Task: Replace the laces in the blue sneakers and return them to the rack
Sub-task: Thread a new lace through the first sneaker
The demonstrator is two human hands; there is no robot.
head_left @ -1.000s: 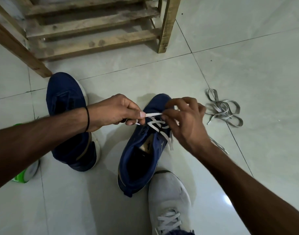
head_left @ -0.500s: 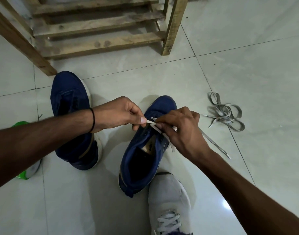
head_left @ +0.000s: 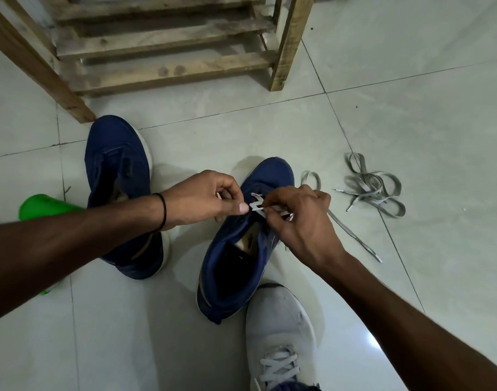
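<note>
Blue sneaker — left hand, right hand pinching white lace

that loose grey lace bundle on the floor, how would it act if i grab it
The lace bundle would likely hang limp, since it lies in soft, flat loops on the floor. It is probably very light, being thin ribbon. Its loops cross each other, so it may lift as one tangle with the tips trailing.
</note>
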